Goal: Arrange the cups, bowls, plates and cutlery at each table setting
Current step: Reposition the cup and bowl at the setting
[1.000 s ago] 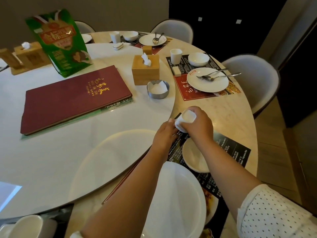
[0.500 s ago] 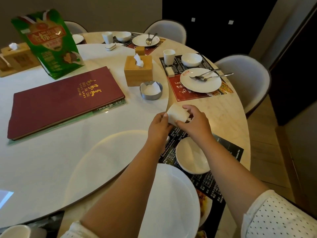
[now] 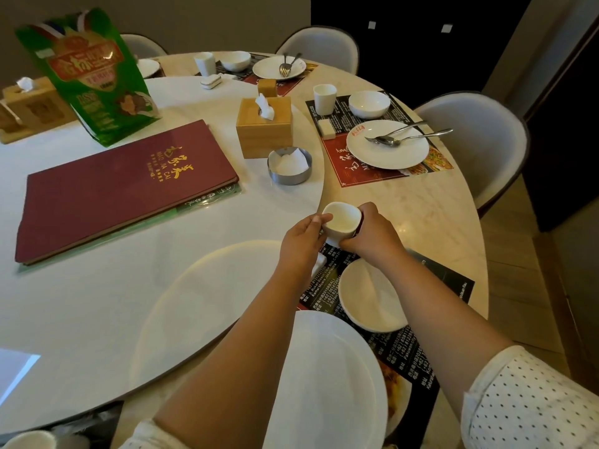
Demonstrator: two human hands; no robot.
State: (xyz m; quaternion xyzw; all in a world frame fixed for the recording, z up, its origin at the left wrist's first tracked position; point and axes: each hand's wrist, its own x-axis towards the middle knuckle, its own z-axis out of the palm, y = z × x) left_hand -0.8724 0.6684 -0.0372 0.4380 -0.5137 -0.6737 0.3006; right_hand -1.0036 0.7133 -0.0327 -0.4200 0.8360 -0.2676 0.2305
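Fingers (image 3: 319,218) of both hands clamp the white cup (image 3: 341,222), mouth up, above the dark placemat (image 3: 431,286).

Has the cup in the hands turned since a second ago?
Yes. The cup has turned mouth-up; earlier its base faced the camera. It stays over the placemat's far corner.

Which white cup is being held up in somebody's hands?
The nearest cup, gripped between the left hand and right hand. The cup by the spoon plate and the far cup stand on the table untouched.
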